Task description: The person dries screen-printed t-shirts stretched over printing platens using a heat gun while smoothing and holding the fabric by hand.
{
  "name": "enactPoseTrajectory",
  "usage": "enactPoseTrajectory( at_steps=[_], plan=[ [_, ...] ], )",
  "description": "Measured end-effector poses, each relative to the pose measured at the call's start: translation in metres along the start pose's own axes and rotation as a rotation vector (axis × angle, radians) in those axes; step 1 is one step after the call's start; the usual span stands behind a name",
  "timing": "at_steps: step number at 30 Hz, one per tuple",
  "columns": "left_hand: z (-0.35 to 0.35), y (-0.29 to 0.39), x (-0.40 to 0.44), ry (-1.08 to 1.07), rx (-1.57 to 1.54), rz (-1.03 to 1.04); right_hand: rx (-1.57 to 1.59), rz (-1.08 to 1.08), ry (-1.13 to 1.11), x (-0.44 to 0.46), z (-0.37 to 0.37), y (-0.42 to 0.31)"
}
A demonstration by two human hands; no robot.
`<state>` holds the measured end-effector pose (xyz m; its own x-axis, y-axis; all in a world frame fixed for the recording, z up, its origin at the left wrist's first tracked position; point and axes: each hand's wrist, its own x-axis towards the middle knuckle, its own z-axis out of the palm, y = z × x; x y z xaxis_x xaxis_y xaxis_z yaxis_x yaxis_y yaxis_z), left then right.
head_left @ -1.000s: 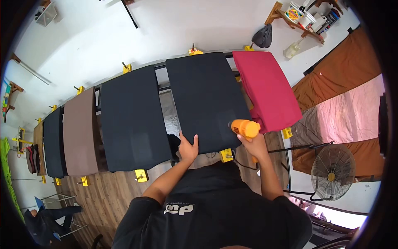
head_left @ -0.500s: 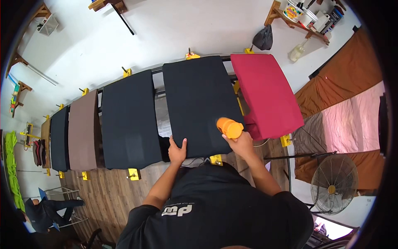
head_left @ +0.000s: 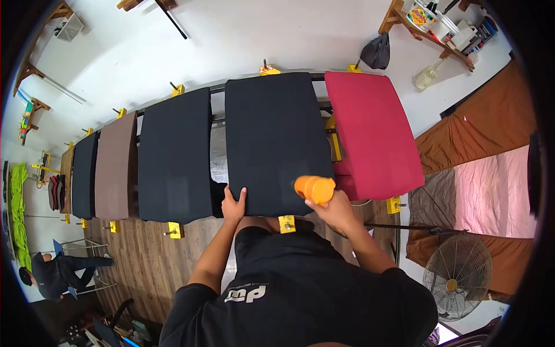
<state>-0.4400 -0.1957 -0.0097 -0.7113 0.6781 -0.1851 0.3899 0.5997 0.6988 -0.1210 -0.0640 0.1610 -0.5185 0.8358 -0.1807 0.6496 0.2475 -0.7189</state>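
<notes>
A black fabric-covered board (head_left: 272, 133) lies in front of me. My left hand (head_left: 233, 207) rests at its near left corner, thumb on the cloth and apart from the fingers. My right hand (head_left: 334, 211) grips an orange heat gun (head_left: 315, 189), held above the near right part of the black cloth. Its nozzle points left and is partly blurred. To the right lies a board in red fabric (head_left: 376, 133); another black-covered board (head_left: 175, 156) is on the left.
More covered boards (head_left: 114, 168) continue left, with yellow clamps (head_left: 287, 224) along the edges. A standing fan (head_left: 458, 277) is at right. A seated person (head_left: 55, 274) is at lower left. A shelf (head_left: 425, 36) holds containers.
The heat gun has moved left across the black cloth, then slightly down towards its near edge. My left hand stays at the near left corner. The view has shifted.
</notes>
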Motion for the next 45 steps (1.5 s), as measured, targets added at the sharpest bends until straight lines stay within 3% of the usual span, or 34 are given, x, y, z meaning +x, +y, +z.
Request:
enactPoseTrajectory(
  at_steps=[4,13,14,20,25,27,30,33,37,39,41,43,45],
  plan=[
    [0.005,0.0,0.001,0.031,0.04,-0.029,0.024,-0.081,-0.058,-0.031,-0.008,0.002],
    [0.008,-0.012,0.005,0.046,-0.002,0.024,0.1,-0.006,-0.039,-0.014,0.003,0.025],
    [0.006,-0.011,0.004,0.038,-0.005,0.016,0.146,0.138,-0.123,-0.007,-0.002,0.018],
    [0.006,-0.007,0.006,0.038,-0.044,0.012,0.124,-0.041,0.034,0.036,-0.002,0.016],
    [0.004,-0.003,0.004,0.036,-0.053,0.006,0.109,0.031,0.023,0.049,0.001,0.009],
    [0.003,-0.003,0.004,0.026,-0.042,-0.016,-0.016,0.036,0.016,0.043,-0.001,0.006],
    [0.002,-0.005,0.004,0.025,-0.051,-0.001,0.112,-0.042,0.023,0.02,-0.007,0.005],
    [0.0,-0.005,0.003,-0.022,-0.047,-0.031,-0.008,-0.03,-0.033,-0.008,-0.012,0.011],
    [0.008,-0.008,0.015,-0.035,-0.003,-0.085,0.019,0.089,-0.085,-0.028,-0.018,0.012],
    [0.008,0.009,0.013,0.201,0.182,0.134,0.039,0.083,-0.08,-0.022,-0.017,0.015],
    [0.007,0.028,0.016,0.229,0.151,0.279,0.094,0.131,-0.165,-0.008,-0.026,0.017],
    [0.013,0.041,0.015,0.299,0.252,0.424,0.11,-0.037,-0.071,0.01,-0.018,0.025],
    [0.022,0.041,0.016,0.228,0.253,0.512,0.086,-0.009,0.056,0.03,-0.006,0.019]
  ],
)
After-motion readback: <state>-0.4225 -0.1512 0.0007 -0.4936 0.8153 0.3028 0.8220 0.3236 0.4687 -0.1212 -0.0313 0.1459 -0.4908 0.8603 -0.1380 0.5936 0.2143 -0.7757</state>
